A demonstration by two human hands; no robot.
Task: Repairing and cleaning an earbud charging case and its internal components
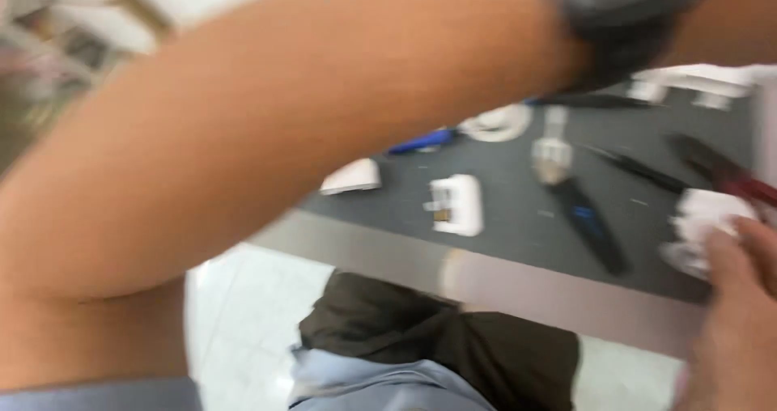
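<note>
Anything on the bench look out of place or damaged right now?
Hard to judge: the frame is blurred and a raised forearm covers much of it. Small white parts and dark tools lie scattered on the grey mat; the right hand touches a white piece. No damage shows.

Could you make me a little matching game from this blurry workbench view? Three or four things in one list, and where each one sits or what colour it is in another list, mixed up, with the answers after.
Things:
1. white block part
2. crumpled white piece
3. blue pen-like tool
4. dark wrist strap

Descriptions:
A. far side of the dark mat, left of a round white thing
B. near the mat's middle, lying alone
C. on the raised forearm that crosses the top of the view
D. at the mat's right edge, under the fingers of the right hand

Pairs: 1-B, 2-D, 3-A, 4-C
</note>
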